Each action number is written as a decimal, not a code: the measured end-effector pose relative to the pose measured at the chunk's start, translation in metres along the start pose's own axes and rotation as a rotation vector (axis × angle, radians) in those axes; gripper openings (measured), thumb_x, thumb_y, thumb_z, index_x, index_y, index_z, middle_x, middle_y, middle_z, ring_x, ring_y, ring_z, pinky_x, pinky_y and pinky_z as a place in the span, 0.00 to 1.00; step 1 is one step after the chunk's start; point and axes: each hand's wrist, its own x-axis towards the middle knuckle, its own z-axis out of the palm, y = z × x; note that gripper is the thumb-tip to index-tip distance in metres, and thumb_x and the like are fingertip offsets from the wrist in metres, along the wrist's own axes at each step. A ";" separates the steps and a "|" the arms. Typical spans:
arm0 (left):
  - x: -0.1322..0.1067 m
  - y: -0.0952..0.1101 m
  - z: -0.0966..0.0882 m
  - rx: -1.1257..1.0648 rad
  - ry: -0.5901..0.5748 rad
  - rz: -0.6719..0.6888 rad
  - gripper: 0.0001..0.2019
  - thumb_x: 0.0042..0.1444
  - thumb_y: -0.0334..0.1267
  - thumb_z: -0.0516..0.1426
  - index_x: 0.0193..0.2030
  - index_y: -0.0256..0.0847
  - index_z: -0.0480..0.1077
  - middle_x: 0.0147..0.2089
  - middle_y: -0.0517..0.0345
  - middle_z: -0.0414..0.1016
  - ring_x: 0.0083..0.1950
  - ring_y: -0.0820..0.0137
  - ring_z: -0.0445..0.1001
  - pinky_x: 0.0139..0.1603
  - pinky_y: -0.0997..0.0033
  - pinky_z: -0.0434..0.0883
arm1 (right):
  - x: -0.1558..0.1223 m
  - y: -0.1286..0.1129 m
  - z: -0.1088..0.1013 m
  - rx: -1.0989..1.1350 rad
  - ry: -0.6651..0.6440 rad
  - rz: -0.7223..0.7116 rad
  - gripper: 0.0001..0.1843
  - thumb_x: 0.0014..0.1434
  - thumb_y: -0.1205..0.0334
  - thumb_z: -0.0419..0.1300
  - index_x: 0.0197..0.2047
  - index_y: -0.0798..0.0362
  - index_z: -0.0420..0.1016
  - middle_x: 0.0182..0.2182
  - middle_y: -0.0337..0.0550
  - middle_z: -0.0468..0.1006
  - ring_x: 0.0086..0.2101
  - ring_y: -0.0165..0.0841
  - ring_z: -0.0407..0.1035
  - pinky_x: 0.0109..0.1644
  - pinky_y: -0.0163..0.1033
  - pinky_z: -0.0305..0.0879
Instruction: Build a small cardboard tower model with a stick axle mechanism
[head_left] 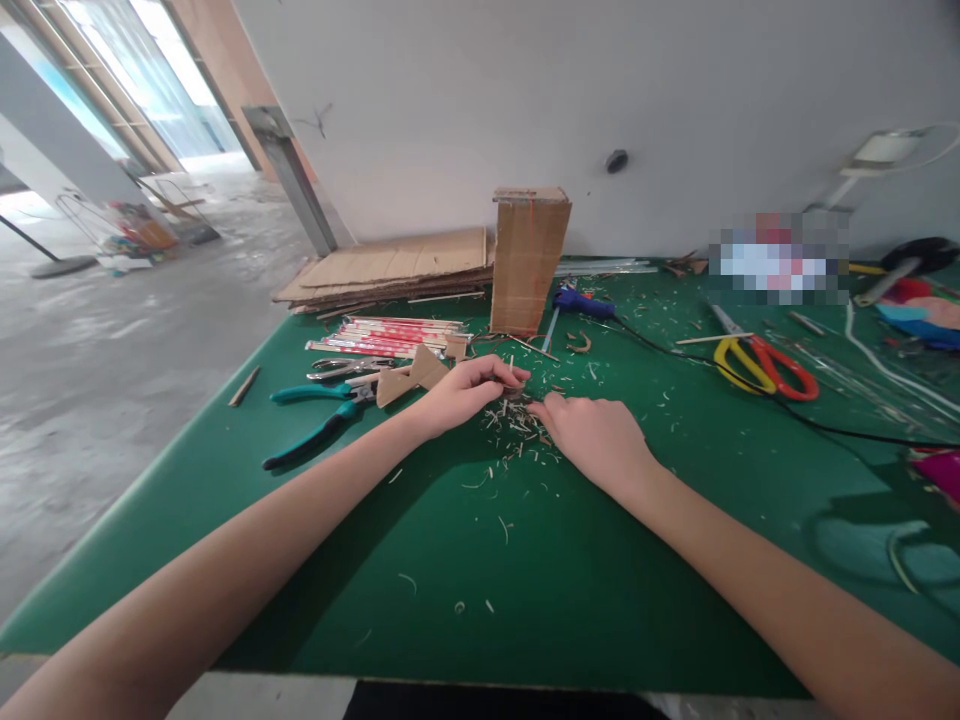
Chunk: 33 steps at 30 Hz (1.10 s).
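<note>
1 green worktop [570, 620] spans the view. Along its back edge, toward the back left corner, lies a cardboard stack [390, 260]; a box [529, 265] stands upright just beside it. Wrapped sticks [390, 337] lie in front of the stack. 2 hands meet near the worktop's middle, the left hand [469, 392] and right hand [596, 435] just apart. Their fingers are curled; whether the tips pinch anything I cannot tell. Scissors [761, 348] lie toward the back right corner, pliers [363, 394] near the left edge, a glue gun [585, 303] near the back edge. 2 card scraps [427, 368] sit beside the left hand. Shavings [517, 420] lie heaped between both hands, strays scattered toward the front edge.
</note>
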 end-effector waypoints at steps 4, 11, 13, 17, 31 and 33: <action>-0.001 0.000 0.001 0.014 0.008 0.036 0.03 0.57 0.33 0.54 0.34 0.36 0.65 0.49 0.45 0.72 0.56 0.64 0.69 0.55 0.57 0.65 | 0.001 0.001 -0.001 -0.012 -0.050 -0.048 0.23 0.66 0.53 0.42 0.33 0.55 0.73 0.21 0.47 0.77 0.21 0.38 0.72 0.22 0.36 0.41; -0.002 0.000 0.000 0.060 0.012 0.044 0.06 0.58 0.38 0.55 0.35 0.37 0.63 0.49 0.45 0.73 0.55 0.65 0.69 0.54 0.59 0.65 | -0.001 -0.001 -0.001 -0.001 -0.009 -0.002 0.24 0.67 0.53 0.40 0.35 0.56 0.72 0.22 0.48 0.77 0.21 0.38 0.72 0.22 0.36 0.41; -0.001 -0.002 0.000 0.063 0.013 0.041 0.06 0.58 0.37 0.54 0.36 0.37 0.63 0.49 0.45 0.73 0.55 0.65 0.70 0.55 0.58 0.65 | 0.000 -0.001 -0.002 0.009 -0.025 -0.004 0.24 0.67 0.53 0.41 0.34 0.56 0.73 0.22 0.48 0.77 0.21 0.38 0.72 0.22 0.36 0.41; 0.000 -0.003 0.000 0.062 0.011 0.044 0.04 0.58 0.36 0.53 0.37 0.37 0.63 0.50 0.45 0.72 0.54 0.66 0.70 0.55 0.58 0.65 | 0.002 0.001 -0.003 0.012 -0.063 -0.054 0.24 0.67 0.53 0.42 0.32 0.55 0.74 0.21 0.48 0.77 0.21 0.38 0.72 0.22 0.36 0.41; -0.001 -0.004 -0.001 0.084 0.032 0.023 0.08 0.58 0.30 0.49 0.38 0.37 0.68 0.51 0.47 0.73 0.56 0.66 0.69 0.58 0.56 0.63 | 0.002 0.000 -0.002 0.020 -0.045 -0.010 0.25 0.67 0.53 0.41 0.32 0.55 0.73 0.21 0.47 0.77 0.21 0.38 0.72 0.21 0.37 0.40; -0.001 -0.005 -0.002 0.087 0.044 0.025 0.08 0.57 0.29 0.49 0.37 0.37 0.68 0.51 0.48 0.73 0.55 0.66 0.70 0.57 0.56 0.64 | 0.002 0.000 -0.003 0.011 -0.059 -0.040 0.25 0.67 0.53 0.41 0.32 0.55 0.74 0.21 0.47 0.77 0.22 0.38 0.72 0.21 0.37 0.40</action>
